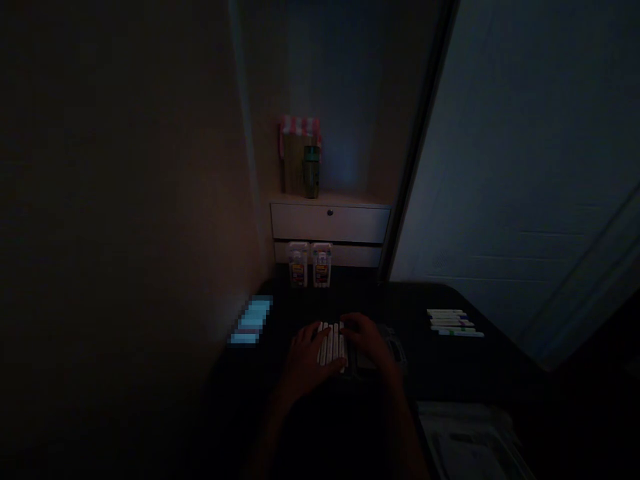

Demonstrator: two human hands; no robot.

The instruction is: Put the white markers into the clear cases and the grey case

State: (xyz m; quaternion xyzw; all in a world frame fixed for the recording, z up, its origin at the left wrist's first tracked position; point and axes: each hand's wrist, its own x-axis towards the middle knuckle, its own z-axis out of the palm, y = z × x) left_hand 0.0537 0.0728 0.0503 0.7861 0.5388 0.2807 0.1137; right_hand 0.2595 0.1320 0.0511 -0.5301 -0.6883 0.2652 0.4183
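Observation:
A row of several white markers (330,347) lies side by side in a clear plastic case on the dark table. My left hand (306,353) reaches over the row from the left, its thumb and forefinger spread apart and resting on the markers. At the row's right side my right hand (367,337) bends its fingers around the far end of the rightmost marker (343,350). Under the right wrist is the case's open clear lid (397,350), partly hidden. Dim light blurs the finer finger contacts.
Loose markers (453,323) lie at the table's right. Two marker packs (310,265) stand at the back before white drawers (330,223). A bottle (311,173) sits on the shelf. A pixelated bright patch (251,321) is at left, clear plastic packaging (470,437) at lower right.

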